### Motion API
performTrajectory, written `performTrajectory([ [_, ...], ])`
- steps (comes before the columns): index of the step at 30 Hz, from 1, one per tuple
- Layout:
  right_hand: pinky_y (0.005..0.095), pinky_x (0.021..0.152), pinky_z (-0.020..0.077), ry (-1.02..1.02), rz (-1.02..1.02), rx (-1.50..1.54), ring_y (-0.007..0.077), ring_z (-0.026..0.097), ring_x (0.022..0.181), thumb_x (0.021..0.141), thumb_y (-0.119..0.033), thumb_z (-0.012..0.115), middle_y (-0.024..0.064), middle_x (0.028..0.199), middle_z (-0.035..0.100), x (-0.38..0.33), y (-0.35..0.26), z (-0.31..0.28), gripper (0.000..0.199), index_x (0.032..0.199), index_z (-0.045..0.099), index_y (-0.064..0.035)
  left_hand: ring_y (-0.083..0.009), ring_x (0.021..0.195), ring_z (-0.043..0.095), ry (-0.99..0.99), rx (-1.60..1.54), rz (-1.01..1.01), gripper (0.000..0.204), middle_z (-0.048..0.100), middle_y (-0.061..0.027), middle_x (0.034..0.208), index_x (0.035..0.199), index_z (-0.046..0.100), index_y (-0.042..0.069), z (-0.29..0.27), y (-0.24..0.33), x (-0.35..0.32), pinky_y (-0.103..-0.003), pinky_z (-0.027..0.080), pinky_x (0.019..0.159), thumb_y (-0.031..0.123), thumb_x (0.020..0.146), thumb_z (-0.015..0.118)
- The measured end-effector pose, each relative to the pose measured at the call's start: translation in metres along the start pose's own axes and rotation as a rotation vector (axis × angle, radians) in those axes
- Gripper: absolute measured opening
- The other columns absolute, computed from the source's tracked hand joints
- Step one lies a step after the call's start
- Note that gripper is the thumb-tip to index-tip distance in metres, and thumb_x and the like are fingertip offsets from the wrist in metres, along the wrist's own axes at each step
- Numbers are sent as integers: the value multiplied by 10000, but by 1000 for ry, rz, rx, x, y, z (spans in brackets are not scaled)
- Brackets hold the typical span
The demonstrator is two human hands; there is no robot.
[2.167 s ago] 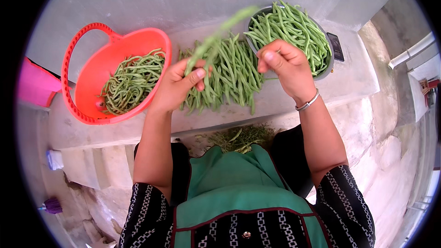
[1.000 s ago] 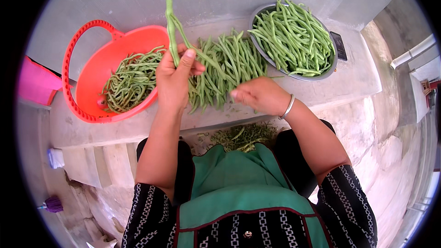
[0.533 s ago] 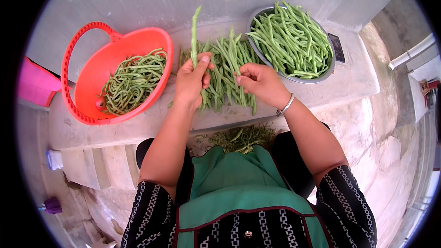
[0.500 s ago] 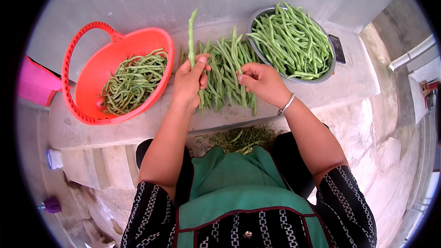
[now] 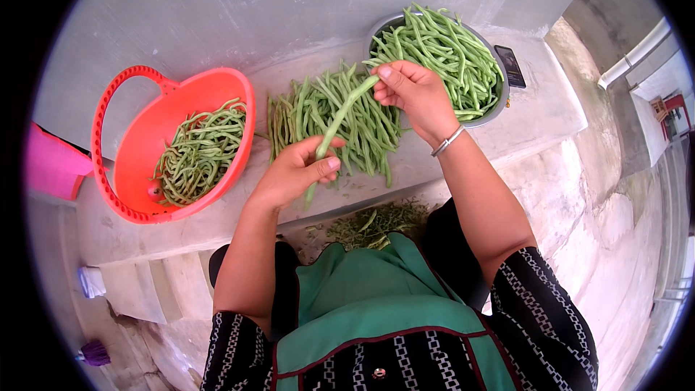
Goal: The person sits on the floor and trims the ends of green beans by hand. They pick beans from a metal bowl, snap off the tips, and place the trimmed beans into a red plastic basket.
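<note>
One long green bean (image 5: pixel 342 114) stretches at a slant between my two hands. Low on the bean, my left hand (image 5: pixel 298 166) is closed round it, and the lower end sticks out beneath the fingers. My right hand (image 5: pixel 413 94) pinches the upper tip between thumb and fingers. Just behind and below lies a loose pile of green beans (image 5: pixel 373 134) on the concrete ledge (image 5: pixel 434 163). Close beyond my right hand stands a grey bowl (image 5: pixel 499 107) heaped with green beans (image 5: pixel 449 54).
On the left, a red plastic basket (image 5: pixel 137 152) with a tall handle holds thinner, browner beans (image 5: pixel 206 152). A phone (image 5: pixel 510 66) lies right of the bowl. Bean trimmings (image 5: pixel 376 223) lie below the ledge. A pink object (image 5: pixel 54 163) stands at far left.
The bean in my left hand has swung from upright to slanting right. My right hand has risen from the pile and now grips its upper tip. The view has shifted slightly.
</note>
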State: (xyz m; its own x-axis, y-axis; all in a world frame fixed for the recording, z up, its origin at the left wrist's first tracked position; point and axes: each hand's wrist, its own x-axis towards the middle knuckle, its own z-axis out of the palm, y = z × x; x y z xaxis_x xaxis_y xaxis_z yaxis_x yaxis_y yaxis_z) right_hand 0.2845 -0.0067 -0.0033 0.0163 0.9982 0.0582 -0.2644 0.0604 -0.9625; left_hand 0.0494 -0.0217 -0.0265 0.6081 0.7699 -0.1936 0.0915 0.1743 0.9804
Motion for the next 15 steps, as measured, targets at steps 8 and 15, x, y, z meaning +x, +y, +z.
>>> performTrajectory([
  [8, 208, 630, 467, -361, 21, -418, 54, 579, 697, 847, -143, 633, 4, 787, 649, -43, 16, 24, 139, 922, 648, -27, -87, 760, 573, 40, 195, 144, 187, 619, -24, 857, 1027, 564, 13, 12, 10, 2, -242, 462, 707, 125, 878, 583],
  [15, 238, 619, 459, -413, -148, -664, 80, 582, 678, 811, -118, 652, 39, 774, 657, -50, 14, 24, 116, 914, 665, -65, -77, 746, 582, 3, 236, 79, 166, 628, -32, 815, 938, 583, -1, 15, 20, -8, -242, 475, 655, 47, 799, 659],
])
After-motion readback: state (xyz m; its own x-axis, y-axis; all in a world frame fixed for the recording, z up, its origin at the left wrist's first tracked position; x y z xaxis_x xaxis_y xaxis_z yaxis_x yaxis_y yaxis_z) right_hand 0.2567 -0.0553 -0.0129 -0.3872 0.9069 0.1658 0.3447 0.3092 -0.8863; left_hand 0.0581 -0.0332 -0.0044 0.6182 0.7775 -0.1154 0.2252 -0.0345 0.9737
